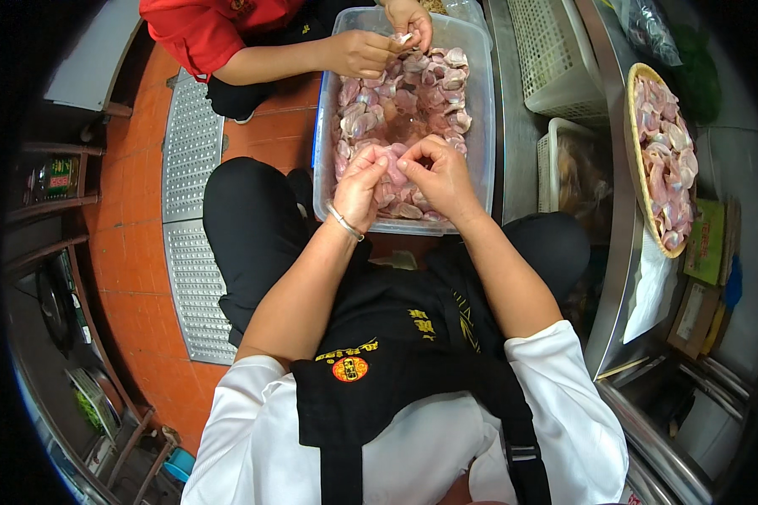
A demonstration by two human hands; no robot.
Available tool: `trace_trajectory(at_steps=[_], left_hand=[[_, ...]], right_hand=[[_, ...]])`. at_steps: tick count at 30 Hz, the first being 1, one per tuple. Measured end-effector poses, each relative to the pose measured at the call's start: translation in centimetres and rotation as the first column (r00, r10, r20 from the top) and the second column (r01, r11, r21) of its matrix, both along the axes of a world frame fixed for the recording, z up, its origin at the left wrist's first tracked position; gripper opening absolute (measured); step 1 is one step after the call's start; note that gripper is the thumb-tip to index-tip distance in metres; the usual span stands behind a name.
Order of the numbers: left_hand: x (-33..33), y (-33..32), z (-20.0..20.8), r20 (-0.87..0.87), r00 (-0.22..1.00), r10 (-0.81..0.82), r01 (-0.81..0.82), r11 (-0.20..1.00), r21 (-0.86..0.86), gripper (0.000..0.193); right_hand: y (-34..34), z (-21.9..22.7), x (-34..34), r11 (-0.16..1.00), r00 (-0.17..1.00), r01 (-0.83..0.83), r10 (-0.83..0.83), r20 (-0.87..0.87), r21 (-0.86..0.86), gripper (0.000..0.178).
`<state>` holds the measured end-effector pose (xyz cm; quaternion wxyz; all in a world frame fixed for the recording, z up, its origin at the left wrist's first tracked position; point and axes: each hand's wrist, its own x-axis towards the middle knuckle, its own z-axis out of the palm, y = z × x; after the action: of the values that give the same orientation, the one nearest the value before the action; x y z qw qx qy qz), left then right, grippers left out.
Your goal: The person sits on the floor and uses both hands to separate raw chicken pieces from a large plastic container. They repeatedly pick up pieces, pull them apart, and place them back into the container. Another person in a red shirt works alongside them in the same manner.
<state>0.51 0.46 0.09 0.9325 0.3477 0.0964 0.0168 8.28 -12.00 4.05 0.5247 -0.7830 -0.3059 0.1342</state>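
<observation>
Between my two hands is a pink, glossy piece of raw meat (393, 165) that looks like a gizzard. My left hand (358, 187), with a silver bangle at its wrist, pinches it from the left. My right hand (443, 182) grips its right side with thumb and forefinger. Both hands are above the near part of a clear plastic tub (488, 160). Many similar raw pieces (370, 122) lie in the tub around a pool of pinkish liquid. Across it, a co-worker's two hands (364, 55) hold a small whitish piece over the far end.
To the right runs a metal counter (605, 50) bearing a round woven tray (633, 126) heaped with raw pieces. White plastic baskets (556, 59) stand below the counter. Left of me, a metal drain grate (195, 160) crosses the orange tiled floor (135, 252). Shelving lines the far left.
</observation>
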Motion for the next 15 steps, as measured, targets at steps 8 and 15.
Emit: trace_trajectory(at_steps=[8, 15], left_hand=[[-0.5, -0.2, 1.1, -0.142, 0.987, 0.076, -0.117, 0.943, -0.31, 0.023], [-0.2, -0.5, 2.1, -0.079, 0.997, 0.007, -0.027, 0.965, -0.262, 0.012]], right_hand=[[-1.3, -0.1, 2.3, 0.985, 0.986, 0.165, -0.165, 0.002, -0.052, 0.013], [-1.2, -0.9, 1.1, 0.996, 0.76, -0.091, 0.081, -0.645, 0.018, 0.017]])
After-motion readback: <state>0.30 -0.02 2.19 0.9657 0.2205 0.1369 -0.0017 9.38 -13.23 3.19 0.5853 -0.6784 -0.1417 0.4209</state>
